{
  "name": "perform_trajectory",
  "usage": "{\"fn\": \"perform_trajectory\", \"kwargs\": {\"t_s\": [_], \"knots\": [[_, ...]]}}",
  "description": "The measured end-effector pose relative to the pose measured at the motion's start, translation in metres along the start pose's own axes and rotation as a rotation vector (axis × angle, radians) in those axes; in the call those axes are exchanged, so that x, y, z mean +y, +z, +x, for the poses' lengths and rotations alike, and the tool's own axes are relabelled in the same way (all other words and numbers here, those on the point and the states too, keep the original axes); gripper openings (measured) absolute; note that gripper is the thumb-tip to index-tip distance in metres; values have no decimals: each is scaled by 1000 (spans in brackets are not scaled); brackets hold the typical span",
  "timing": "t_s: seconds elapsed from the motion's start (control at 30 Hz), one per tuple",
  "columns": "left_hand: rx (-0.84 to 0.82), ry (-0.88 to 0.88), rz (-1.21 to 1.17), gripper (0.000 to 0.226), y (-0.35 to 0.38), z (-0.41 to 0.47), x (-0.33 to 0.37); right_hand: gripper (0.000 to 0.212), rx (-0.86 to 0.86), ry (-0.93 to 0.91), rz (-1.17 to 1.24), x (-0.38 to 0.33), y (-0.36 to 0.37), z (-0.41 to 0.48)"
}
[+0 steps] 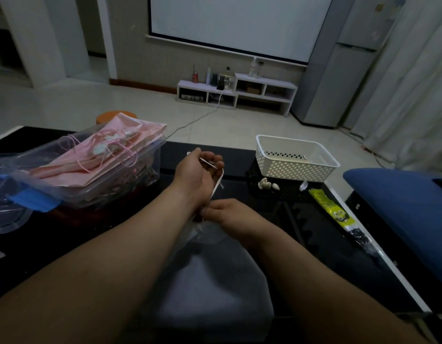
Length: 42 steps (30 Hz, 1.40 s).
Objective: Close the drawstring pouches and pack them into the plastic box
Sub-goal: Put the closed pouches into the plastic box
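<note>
**Drawstring pulled tight over the table**

The left hand (198, 173) was turned palm up, its fingers curled round a pale drawstring (218, 183) that ran taut down to the right hand (226, 213). The right hand sat just below and nearer the person, fingers bent and pinching the gathered neck of a sheer, see-through pouch (202, 234). The pouch hung below that hand, over the near edge of the black table (314, 244) and the person's lap.

To the left stood the clear plastic box (150, 170), with a pile of pink pouches (110, 155) and their tangled pink cords rising above its rim. A clear lid with a blue clip (33, 202) lay against the box's near side.

On the right of the table stood a white holed basket (297, 170). A few small shells (267, 184) lay just in front of it, and a yellow-green packet (334, 212) lay near the table's right edge.
</note>
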<state>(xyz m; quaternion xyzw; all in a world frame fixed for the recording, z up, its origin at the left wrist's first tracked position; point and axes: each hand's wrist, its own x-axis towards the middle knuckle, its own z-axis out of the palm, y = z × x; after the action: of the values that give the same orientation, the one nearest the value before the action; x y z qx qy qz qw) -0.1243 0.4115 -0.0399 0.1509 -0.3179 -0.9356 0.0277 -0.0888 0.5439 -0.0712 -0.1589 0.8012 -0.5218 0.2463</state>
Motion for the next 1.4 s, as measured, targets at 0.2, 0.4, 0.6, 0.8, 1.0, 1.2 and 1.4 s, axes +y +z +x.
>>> {"fn": "perform_trajectory", "kwargs": {"t_s": [0.2,0.4,0.6,0.8,1.0,1.2,1.4], "knots": [[28,-16,60,35,-10,-3,7,14,-10,62,175,-2,4,1],[181,240,1988,32,-45,-9,50,20,150,123,29,8,-21,-1],[-202,75,1833,60,-40,-46,19,19,142,117,29,5,-21,-1],[-294,98,1845,25,-67,-42,-5,26,156,117,60,10,-12,-7],[-134,30,1523,30,-76,-35,-24,33,212,48,60,13,-11,-9],[-8,139,1207,26,-77,-35,-35,28,224,68,219,14,-16,-6],[-191,372,1094,17,-69,-33,-22,33,167,73,49,7,-19,-1]]}}
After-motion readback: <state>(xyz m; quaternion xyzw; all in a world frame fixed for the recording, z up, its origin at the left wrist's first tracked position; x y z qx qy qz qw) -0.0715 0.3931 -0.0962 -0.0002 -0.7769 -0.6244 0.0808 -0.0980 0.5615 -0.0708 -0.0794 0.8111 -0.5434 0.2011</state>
